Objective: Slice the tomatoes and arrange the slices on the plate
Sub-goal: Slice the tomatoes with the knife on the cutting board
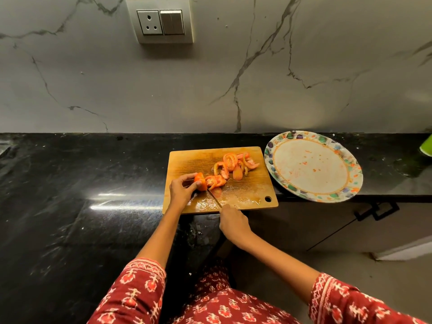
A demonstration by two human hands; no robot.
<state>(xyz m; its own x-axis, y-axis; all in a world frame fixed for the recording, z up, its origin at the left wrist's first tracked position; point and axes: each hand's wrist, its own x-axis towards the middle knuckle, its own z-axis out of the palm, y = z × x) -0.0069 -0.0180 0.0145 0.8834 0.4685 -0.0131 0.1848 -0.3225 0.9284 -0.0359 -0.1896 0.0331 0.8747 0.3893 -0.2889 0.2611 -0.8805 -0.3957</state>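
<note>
Tomato piece (200,181) on the wooden cutting board (191,160), our left hand (181,189) pinching it with curled fingers. Our right hand (232,222) grips the knife (214,198), blade beside the piece. Cut slices (233,163) piled further back. Plate (313,166) right of board, holding only smears.

Head cam — fwd-down, near, over cutting board (219,181)

Left of the cutting board (217,181) the black table (81,195) lies open. Cut slices (236,163) crowd the board's far right, and the plate (313,166) sits just beside its right edge, overhanging the table front.
</note>
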